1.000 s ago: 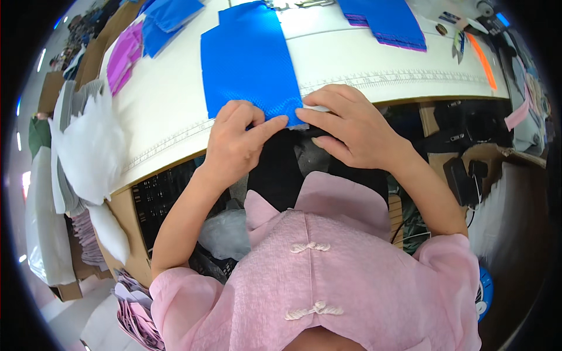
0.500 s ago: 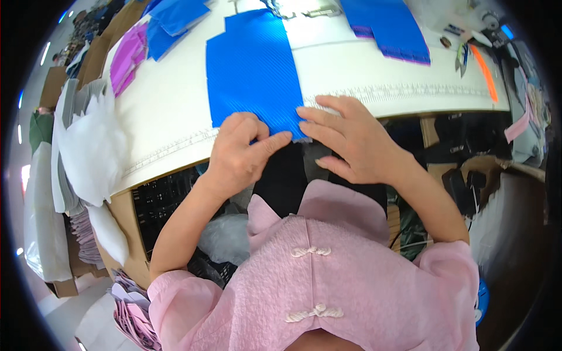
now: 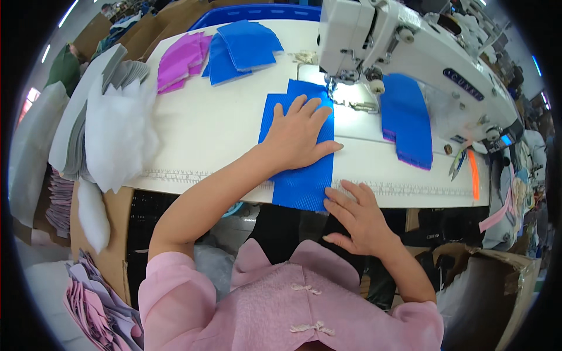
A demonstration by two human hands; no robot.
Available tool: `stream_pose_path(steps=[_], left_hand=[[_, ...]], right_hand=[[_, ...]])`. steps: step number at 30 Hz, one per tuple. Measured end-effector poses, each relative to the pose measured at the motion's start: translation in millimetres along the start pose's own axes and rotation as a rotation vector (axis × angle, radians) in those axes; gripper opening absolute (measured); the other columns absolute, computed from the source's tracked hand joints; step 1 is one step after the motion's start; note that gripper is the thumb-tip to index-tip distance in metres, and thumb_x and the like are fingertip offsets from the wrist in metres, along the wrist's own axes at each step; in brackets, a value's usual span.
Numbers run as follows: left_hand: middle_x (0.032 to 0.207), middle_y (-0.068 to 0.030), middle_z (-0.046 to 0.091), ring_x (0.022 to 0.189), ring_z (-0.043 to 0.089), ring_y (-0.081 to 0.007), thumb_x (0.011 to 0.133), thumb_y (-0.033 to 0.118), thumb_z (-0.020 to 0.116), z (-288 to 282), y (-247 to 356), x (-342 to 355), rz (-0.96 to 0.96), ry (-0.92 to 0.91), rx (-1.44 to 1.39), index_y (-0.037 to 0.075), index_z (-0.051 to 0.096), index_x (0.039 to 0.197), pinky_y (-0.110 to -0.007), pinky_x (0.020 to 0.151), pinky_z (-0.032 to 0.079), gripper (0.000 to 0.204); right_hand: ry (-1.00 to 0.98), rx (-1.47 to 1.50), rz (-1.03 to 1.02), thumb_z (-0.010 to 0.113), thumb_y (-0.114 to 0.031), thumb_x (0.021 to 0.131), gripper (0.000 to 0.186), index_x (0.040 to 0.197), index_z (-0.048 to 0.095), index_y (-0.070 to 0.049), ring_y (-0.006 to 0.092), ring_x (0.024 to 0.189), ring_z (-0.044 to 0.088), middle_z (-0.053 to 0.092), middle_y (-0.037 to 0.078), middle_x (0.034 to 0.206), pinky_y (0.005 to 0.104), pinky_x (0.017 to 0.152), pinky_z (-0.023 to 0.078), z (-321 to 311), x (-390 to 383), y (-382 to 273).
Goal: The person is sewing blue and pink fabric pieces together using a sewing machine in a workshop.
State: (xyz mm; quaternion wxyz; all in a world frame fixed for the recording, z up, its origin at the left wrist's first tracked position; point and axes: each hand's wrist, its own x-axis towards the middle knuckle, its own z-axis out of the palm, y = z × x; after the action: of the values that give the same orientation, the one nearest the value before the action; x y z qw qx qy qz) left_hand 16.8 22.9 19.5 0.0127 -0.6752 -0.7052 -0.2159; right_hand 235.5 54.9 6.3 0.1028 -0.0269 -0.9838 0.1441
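A blue ribbed fabric piece (image 3: 301, 187) lies on the white sewing table, its lower end overhanging the front edge. My left hand (image 3: 298, 134) rests flat on the upper part of it, fingers spread. Beside the piece's lower right edge is my right hand (image 3: 360, 219), fingers apart and fingertips at the fabric's edge, with the thumb lower, off the tabletop. The top right of the fabric reaches the presser foot (image 3: 331, 90) of a white sewing machine (image 3: 348, 41); whether it is under the foot I cannot tell.
Stacked blue pieces (image 3: 249, 47) and magenta pieces (image 3: 178, 58) lie at the back left. Another blue stack (image 3: 405, 117) is right of the needle. Snips (image 3: 458, 164) and an orange strip (image 3: 475, 175) lie at the right. White batting (image 3: 117, 128) hangs over the left side.
My left hand has let go of the fabric's lower edge and moved up, now flat on it. My right hand stays by the right edge. The view has tilted up, showing the machine.
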Motion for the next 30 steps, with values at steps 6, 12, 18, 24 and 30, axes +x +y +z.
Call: stream_pose_path(steps=[6,12,18,24,30], left_hand=[[0.137,-0.0166,0.028,0.129,0.019,-0.0366,0.078,0.060,0.045,16.3,-9.3,8.6,-0.120,-0.236,0.175,0.010,0.040,0.127,-0.066,0.093,0.016,0.070],[0.139,-0.0165,0.024,0.129,0.017,-0.0376,0.078,0.060,0.044,15.1,-7.7,7.9,-0.113,-0.261,0.178,0.010,0.037,0.128,-0.066,0.093,0.016,0.071],[0.138,-0.0174,0.025,0.129,0.018,-0.0384,0.078,0.061,0.043,15.8,-13.4,13.1,-0.096,-0.275,0.185,0.010,0.038,0.128,-0.066,0.094,0.016,0.071],[0.128,-0.0129,0.040,0.125,0.029,-0.0314,0.078,0.054,0.051,13.5,-15.8,20.3,-0.041,-0.179,0.167,0.011,0.051,0.116,-0.063,0.094,0.020,0.058],[0.112,-0.0058,0.053,0.112,0.043,-0.0212,0.078,0.040,0.057,18.1,-10.2,17.9,0.037,-0.105,0.135,0.013,0.061,0.101,-0.059,0.093,0.023,0.035]], right_hand=[[-0.056,0.002,-0.019,0.062,-0.043,0.071,0.055,0.112,0.051,-0.007,0.0344,0.117,0.033,0.043,0.009,0.125,0.0532,0.094,0.027,-5.7,0.0,7.0],[-0.112,0.013,-0.031,0.060,-0.045,0.073,0.056,0.113,0.051,-0.008,0.0344,0.118,0.033,0.043,0.009,0.126,0.0541,0.094,0.026,-12.2,1.0,10.4],[-0.136,0.034,-0.049,0.054,-0.054,0.075,0.060,0.116,0.049,-0.010,0.0364,0.119,0.031,0.042,0.009,0.127,0.0543,0.095,0.024,-11.9,4.9,20.7],[-0.137,0.087,-0.045,0.058,-0.046,0.075,0.055,0.115,0.050,-0.009,0.0362,0.118,0.032,0.042,0.008,0.126,0.0520,0.095,0.026,-17.4,16.6,31.4],[-0.107,0.083,-0.069,0.058,-0.042,0.076,0.051,0.113,0.052,-0.008,0.0366,0.118,0.032,0.044,0.008,0.125,0.0476,0.095,0.027,-18.9,27.5,46.4]])
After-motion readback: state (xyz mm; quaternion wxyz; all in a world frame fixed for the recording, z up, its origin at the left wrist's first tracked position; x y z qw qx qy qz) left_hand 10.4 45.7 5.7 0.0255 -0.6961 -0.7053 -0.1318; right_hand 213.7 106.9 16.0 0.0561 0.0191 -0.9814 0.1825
